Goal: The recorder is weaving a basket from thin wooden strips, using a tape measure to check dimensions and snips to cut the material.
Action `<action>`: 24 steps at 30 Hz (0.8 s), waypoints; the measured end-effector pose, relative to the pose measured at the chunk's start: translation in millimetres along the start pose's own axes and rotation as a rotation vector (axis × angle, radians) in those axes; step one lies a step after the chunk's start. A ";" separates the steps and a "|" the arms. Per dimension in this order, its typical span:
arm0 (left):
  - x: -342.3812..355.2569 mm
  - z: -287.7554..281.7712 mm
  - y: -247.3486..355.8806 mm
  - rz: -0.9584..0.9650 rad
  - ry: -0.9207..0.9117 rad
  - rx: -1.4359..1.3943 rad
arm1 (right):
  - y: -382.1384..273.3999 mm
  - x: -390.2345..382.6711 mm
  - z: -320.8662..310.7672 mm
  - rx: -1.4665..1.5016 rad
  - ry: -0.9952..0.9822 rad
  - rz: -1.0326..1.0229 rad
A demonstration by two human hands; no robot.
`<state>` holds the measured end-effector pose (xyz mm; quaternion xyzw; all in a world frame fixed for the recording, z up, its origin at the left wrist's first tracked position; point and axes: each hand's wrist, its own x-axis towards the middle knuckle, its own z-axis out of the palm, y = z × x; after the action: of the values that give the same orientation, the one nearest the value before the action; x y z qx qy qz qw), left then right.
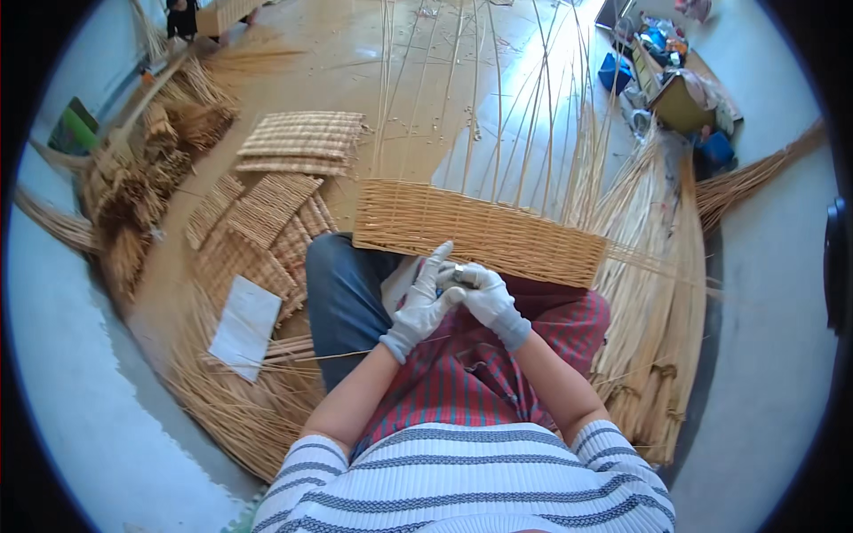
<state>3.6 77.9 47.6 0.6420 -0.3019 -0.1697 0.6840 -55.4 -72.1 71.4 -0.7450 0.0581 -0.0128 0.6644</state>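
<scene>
Below the long tan wicker panel [480, 229], probably light and springy, your white-gloved right hand [490, 295] grips a small silvery piece [458, 273]; left hand's [421, 306] hold is unclear. Take the panel's rim.

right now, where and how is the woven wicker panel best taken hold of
Probably the woven wicker panel is best gripped along its near long edge, at two spread spots, from the wearer's side: that edge looks smooth, whereas long stakes extend beyond the far edge and loose strands trail off the right end.

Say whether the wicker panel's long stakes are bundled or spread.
Spread: the stakes fan out beyond the wicker panel, gaps showing between many.
</scene>
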 end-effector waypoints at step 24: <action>24.7 -21.5 -11.1 -0.609 0.263 -0.280 | -48.5 174.3 -44.1 0.025 -0.171 0.306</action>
<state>37.6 78.0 41.7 0.6190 0.0201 -0.3214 0.7164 116.8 -128.3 114.5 -0.7176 0.1139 0.1514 0.6702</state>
